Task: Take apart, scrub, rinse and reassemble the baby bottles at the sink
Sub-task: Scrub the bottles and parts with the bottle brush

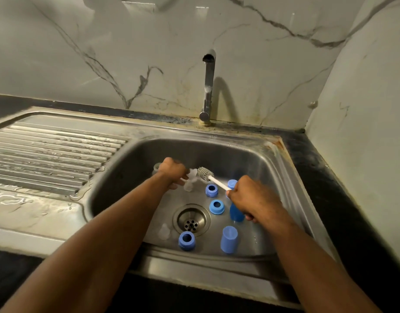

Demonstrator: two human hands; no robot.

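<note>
**Scrubbing a soft teat right above an open drain**

Working inside the sink (217,141), set in a dark bench (318,168), beside a draining board (47,154) lying wet with puddles, and under a tap (209,86) showing no water. Probably risking wet, slippery fingers here, and so a dropped piece bouncing on the steel.

Holding with the left hand (173,170), fingers curled closed around a clear teat (191,177) at the back left of the basin. Gripping with the right hand (251,197), closed like a fist around the white handle of the brush (205,173), and pointing its grey head at that teat. Possibly pressing too hard and so folding or tearing the soft teat, or flicking it out of the grip.

Leaving blue caps (228,239) standing on the basin floor at the right, and a darker blue piece (236,214) directly below the right hand; possibly knocking that one over with the wrist. Leaving also three blue collars (217,207) spread around the drain (191,220), with a second clear teat (164,231) lying just beside it on the left. Risking, with rinse water, this light teat sliding onto the strainer and blocking it; also possibly overlooking it at reassembly, being nearly invisible on the steel.

Not managing to name the grey shape (156,168) behind the left hand, too hidden.
</note>
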